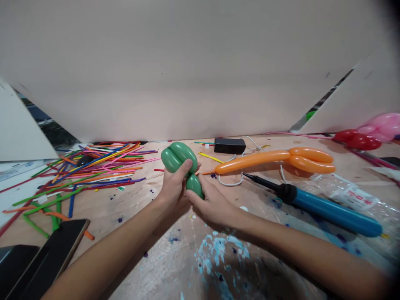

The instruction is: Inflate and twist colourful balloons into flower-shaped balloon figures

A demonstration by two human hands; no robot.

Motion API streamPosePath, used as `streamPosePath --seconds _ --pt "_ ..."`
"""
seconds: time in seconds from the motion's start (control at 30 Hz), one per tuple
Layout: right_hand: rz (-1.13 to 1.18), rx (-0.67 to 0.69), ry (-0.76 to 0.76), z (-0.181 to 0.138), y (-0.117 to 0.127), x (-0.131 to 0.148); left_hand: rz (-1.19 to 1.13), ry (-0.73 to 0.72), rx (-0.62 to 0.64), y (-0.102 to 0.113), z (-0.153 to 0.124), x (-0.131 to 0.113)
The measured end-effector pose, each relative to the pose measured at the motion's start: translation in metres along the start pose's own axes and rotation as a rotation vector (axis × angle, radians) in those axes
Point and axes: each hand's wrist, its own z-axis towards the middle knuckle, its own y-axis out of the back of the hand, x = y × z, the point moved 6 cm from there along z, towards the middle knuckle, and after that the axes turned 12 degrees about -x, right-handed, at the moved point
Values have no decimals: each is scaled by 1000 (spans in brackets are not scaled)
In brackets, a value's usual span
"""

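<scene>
On the paint-flecked tabletop [150,266], w/ a big pile of uninflated balloons [87,166] at left, an orange balloon [275,159] and blue pump [328,208] lie right. Mid-air at centre, left hand [173,189] and right hand [212,204] both grip the green balloon [179,157] (twisted bubbles). Best to pinch firmly at the twist, I'd judge. Clear bag [359,196]: contents unclear.

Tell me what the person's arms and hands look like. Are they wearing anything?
Both arms are bare, with no sleeves in view. The left hand and right hand wear no gloves, and no rings, watch or bracelet show. The fingers are slim with short nails.
</scene>
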Motion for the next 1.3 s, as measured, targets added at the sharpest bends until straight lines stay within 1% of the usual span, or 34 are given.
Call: streamPosePath --seconds 0.03,0.1,0.17,0.23,0.3,0.37,0.43,0.47,0.53,0.6,0.67,0.73,0.83,0.9,1.0,1.07,1.3 --pt "-74 -25 43 -1 1 2 10 -8 -17 1 -1 2" --pt "-200 -36 81 0 3 3 51 -13 -20 2 -1 5" --pt "-300 -27 104 4 8 2 91 5 7 3 -1 9" --pt "-351 -16 143 11 16 3 111 46 60 3 -1 11" --pt "-330 -38 175 19 27 6 109 88 123 2 -2 13" --pt "-284 -114 194 28 41 9 101 124 167 0 -3 13" --pt "-240 -177 205 35 50 12 111 175 183 0 -3 16" --pt "-217 -188 207 37 53 12 117 203 184 0 -3 18" --pt "-159 -167 204 38 53 12 120 249 192 -1 -3 23" --pt "-126 -147 195 37 52 12 107 261 205 -3 -4 26" --pt "-109 -139 181 35 50 12 91 238 193 -4 -6 27" --pt "-52 -152 164 33 49 13 48 190 147 -5 -7 25" --pt "146 -161 104 32 46 12 17 122 66 -6 -10 21" --pt "238 -151 55 32 42 10 68 77 26 -6 -12 19" --pt "252 -143 41 33 39 7 155 -3 -12 -4 -12 13" --pt "254 -150 63 34 40 6 191 -31 -10 -3 -10 10" --pt "180 -173 169 43 55 8 344 -71 93 -3 -5 3"
